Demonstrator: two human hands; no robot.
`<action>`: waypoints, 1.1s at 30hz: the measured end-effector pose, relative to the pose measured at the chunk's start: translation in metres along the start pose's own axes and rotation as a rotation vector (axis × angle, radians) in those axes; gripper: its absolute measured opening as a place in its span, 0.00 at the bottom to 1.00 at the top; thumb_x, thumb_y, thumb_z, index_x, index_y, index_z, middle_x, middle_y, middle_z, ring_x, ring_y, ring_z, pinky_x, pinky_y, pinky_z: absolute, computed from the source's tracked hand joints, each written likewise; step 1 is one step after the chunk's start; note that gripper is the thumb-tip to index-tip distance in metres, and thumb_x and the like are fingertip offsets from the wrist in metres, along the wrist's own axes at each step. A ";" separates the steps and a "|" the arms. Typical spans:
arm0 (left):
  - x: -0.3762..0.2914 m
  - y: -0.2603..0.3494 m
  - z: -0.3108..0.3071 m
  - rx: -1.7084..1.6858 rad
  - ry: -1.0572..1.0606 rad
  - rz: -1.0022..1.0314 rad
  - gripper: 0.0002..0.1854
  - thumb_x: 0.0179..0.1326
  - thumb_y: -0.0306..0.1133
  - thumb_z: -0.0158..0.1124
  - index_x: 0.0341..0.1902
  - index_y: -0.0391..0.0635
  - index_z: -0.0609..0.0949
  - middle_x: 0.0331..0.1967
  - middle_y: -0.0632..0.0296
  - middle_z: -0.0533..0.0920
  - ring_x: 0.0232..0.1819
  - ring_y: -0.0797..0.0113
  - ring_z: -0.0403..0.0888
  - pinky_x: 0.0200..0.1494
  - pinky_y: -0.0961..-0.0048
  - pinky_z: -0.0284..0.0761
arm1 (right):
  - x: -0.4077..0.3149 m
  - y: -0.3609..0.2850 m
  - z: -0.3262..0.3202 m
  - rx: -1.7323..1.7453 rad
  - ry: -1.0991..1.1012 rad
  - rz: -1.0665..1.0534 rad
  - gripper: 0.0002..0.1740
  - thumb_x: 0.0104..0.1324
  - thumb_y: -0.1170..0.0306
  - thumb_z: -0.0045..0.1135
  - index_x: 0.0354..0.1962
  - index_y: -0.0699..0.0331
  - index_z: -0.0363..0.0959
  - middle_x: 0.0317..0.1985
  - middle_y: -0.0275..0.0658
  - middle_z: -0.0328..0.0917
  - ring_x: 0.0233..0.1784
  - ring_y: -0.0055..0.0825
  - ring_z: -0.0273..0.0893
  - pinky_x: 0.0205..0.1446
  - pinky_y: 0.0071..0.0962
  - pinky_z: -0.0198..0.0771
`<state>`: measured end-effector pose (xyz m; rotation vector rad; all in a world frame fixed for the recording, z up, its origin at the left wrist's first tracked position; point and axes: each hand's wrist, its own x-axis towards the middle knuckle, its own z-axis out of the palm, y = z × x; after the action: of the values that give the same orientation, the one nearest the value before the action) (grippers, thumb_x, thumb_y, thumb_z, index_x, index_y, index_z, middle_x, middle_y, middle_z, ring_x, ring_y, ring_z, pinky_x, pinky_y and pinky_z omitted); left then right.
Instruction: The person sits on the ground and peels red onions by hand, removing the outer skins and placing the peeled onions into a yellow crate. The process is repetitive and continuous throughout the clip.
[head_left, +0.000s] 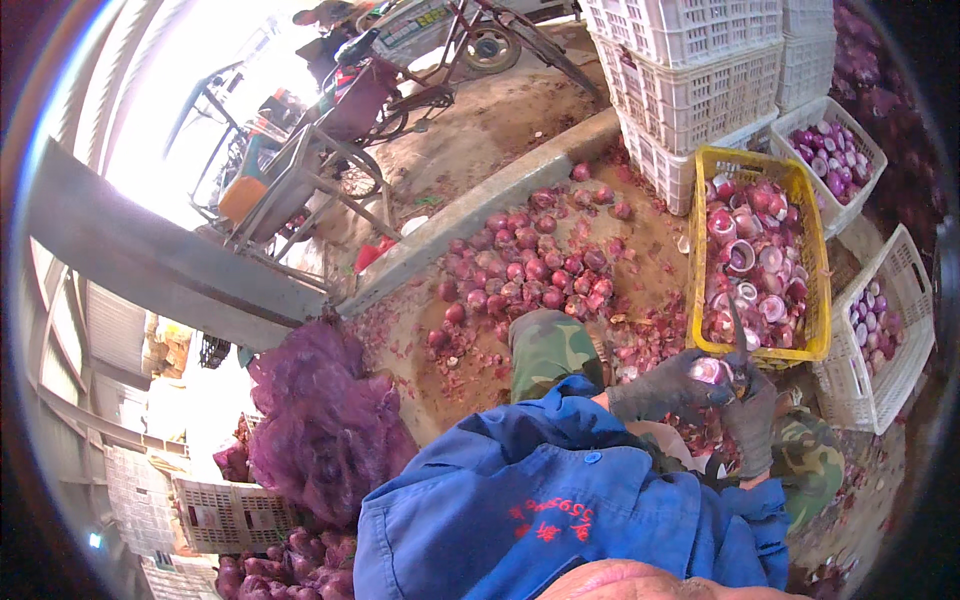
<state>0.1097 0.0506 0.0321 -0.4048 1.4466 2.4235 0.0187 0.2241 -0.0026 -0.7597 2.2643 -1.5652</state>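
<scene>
In a dark grey work glove, my left hand (664, 388) grips a partly peeled red onion (709, 370), whose pale purple flesh shows. My right hand (752, 420), gloved the same way, is closed around a knife, its blade (738, 330) pointing up and away from me. Both hands meet at the onion, so the knife's handle is mostly hidden. Just beyond them stands a yellow plastic crate (697, 247) filled with red onion skins and cut rings (771, 259). Loose skins (701, 435) lie below my hands, between my knees.
Unpeeled red onions (525, 262) are heaped on the floor ahead, beside a low concrete curb (480, 195). Peeled onions fill white crates (911, 300) at right, near stacked crates (690, 82). A purple mesh sack (330, 427) stands left. Beyond the curb are a tricycle cart (360, 105) and a person (326, 37).
</scene>
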 end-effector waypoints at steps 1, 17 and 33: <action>-0.001 0.001 0.000 0.045 -0.008 0.000 0.33 0.56 0.39 0.76 0.63 0.46 0.72 0.44 0.67 0.81 0.38 0.76 0.79 0.37 0.74 0.81 | 0.000 0.001 0.002 0.006 -0.041 -0.053 0.21 0.60 0.70 0.65 0.51 0.65 0.79 0.42 0.44 0.84 0.47 0.33 0.82 0.52 0.34 0.75; -0.001 -0.031 -0.030 -0.017 -0.005 0.032 0.25 0.56 0.31 0.72 0.56 0.40 0.75 0.33 0.65 0.79 0.27 0.74 0.75 0.27 0.75 0.74 | 0.017 -0.003 0.010 -0.128 -0.071 0.011 0.20 0.61 0.69 0.67 0.48 0.69 0.76 0.34 0.37 0.83 0.36 0.19 0.76 0.41 0.26 0.74; 0.006 -0.017 -0.023 0.238 -0.191 0.423 0.58 0.45 0.24 0.78 0.77 0.51 0.52 0.67 0.63 0.65 0.66 0.68 0.65 0.62 0.70 0.71 | 0.043 0.026 0.016 -0.105 0.106 0.071 0.16 0.59 0.68 0.69 0.40 0.68 0.78 0.35 0.41 0.83 0.36 0.31 0.79 0.42 0.32 0.74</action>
<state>0.1131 0.0384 0.0059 0.2026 1.8517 2.4604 -0.0149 0.1945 -0.0305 -0.6285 2.4379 -1.4967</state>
